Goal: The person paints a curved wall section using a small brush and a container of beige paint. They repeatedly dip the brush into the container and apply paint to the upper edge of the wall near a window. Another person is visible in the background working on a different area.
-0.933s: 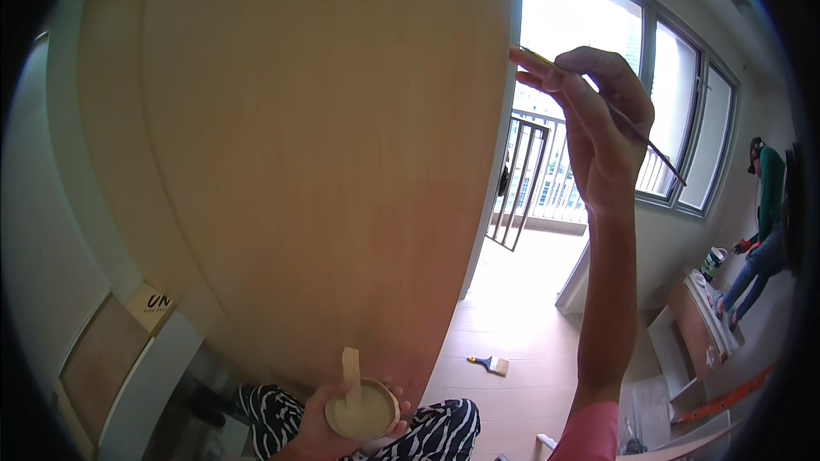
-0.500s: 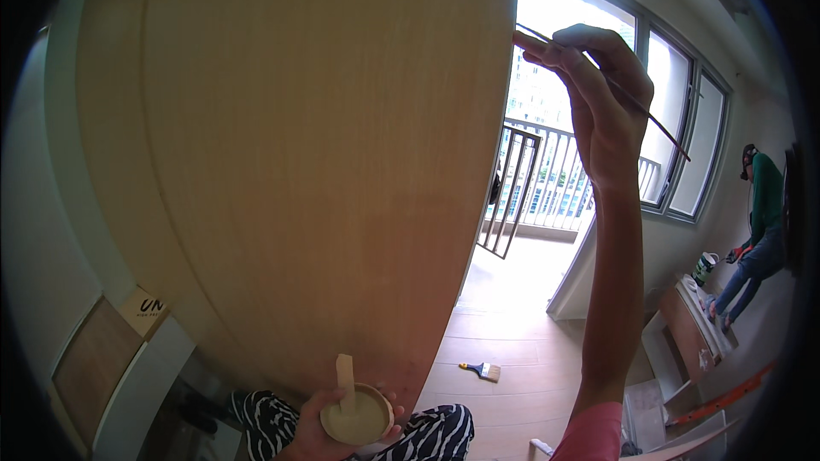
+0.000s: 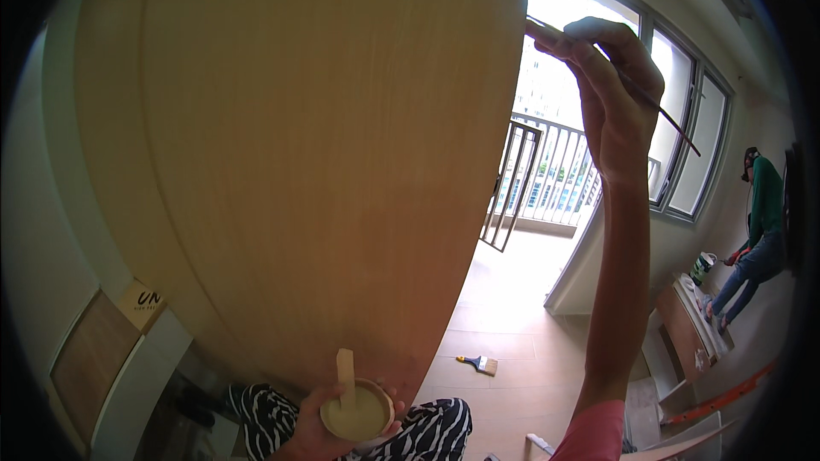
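Note:
Raised at the upper right, my right hand (image 3: pixel 617 90) pinches a thin dark-handled paintbrush (image 3: pixel 681 132). Its tip meets the free edge of a large pale wooden door panel (image 3: pixel 299 162), and my fingertips rest by that same edge. Low in front of my knees, my left hand (image 3: pixel 318 427) is wrapped round a small round cup (image 3: pixel 359 414) holding beige paint or paste. A flat wooden stick (image 3: pixel 345 369) leans in the cup and sticks up above its rim.
A wide paintbrush (image 3: pixel 477 364) lies on the tiled floor (image 3: pixel 487 324) beyond the door. At the right, a person in green (image 3: pixel 764 196) stands on a low wooden unit (image 3: pixel 683 324) beside a paint can (image 3: pixel 703 268). An orange ladder rail (image 3: pixel 717 397) lies nearby. Left are a cardboard box (image 3: pixel 143 306) and boards.
My right hand with the thin brush has shifted slightly right and up, along with the door edge in view. The left hand still holds the cup.

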`<state>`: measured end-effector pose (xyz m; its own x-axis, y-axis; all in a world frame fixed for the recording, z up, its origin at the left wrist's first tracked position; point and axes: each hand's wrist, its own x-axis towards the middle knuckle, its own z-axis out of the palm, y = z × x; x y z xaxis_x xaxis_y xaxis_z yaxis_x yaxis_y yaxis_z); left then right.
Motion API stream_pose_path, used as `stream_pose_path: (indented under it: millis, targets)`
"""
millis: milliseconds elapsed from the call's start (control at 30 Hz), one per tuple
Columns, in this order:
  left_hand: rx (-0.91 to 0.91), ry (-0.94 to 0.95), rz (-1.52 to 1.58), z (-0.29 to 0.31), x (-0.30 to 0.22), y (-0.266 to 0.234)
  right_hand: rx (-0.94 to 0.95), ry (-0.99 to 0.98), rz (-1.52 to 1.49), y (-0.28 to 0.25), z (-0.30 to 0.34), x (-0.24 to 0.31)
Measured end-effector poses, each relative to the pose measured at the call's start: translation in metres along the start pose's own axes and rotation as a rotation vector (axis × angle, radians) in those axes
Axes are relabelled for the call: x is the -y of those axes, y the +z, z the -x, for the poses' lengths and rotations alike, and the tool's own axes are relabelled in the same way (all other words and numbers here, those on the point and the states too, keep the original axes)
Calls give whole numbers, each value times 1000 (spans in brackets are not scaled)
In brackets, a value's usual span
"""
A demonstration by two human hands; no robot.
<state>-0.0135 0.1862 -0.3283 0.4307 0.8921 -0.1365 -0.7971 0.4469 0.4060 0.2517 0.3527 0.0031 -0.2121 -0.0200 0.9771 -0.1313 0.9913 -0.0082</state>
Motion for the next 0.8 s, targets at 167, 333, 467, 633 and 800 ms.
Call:
stream_pose_path:
  millis: [167,333,467,633,800]
  targets:
    - [-29,-17,-44,1,-3,2,22,-17,-7,2,0,0]
    - [-23,-42,-32,0,-5,7,47,-33,41,-1,0,2]
    - [-21,-38,-44,0,-5,9,60,-33,32,-2,-1,2]
    - [-36,-46,-63,0,-6,10,71,-36,10,-3,1,2]
    - [-30,-51,-43,0,-5,8,163,-63,102,-11,2,1]
